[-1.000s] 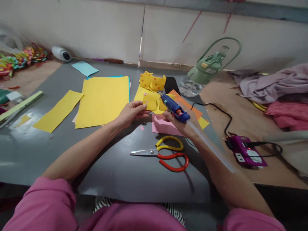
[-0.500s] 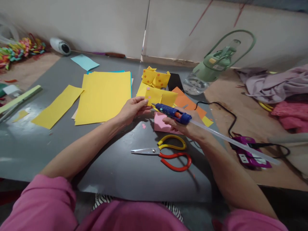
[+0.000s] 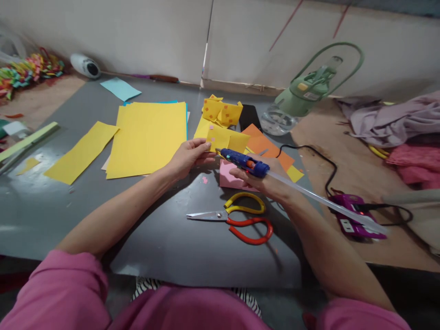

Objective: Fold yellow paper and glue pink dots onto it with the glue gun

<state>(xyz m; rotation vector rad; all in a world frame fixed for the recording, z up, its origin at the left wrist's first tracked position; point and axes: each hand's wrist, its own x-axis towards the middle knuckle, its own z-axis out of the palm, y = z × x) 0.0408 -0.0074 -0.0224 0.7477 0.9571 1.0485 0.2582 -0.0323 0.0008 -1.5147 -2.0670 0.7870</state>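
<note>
Between thumb and fingers, my left hand [image 3: 190,156] pinches the left end of a folded yellow paper piece [image 3: 223,137] with small pink squares stuck on it. My right hand [image 3: 257,181] is wrapped round a blue glue gun [image 3: 244,161], whose nozzle points left at the lower edge of that paper. A long clear glue stick [image 3: 309,195] juts from the gun's back. Just behind stands another folded yellow paper piece [image 3: 222,111] with orange spots. Pink paper [image 3: 228,174] lies under my right hand. Scissors [image 3: 220,215] with one yellow and one red handle lie nearer to me.
A stack of yellow sheets [image 3: 147,137] and a yellow strip [image 3: 82,151] lie left. Orange paper [image 3: 270,144], a black phone [image 3: 250,118] and a green-topped bottle [image 3: 302,94] stand or lie right. The gun's cord runs to a purple power strip [image 3: 357,215].
The glue gun has shifted slightly left along the yellow paper's lower edge, and its glue stick with it. My left hand keeps its pinch on the paper.
</note>
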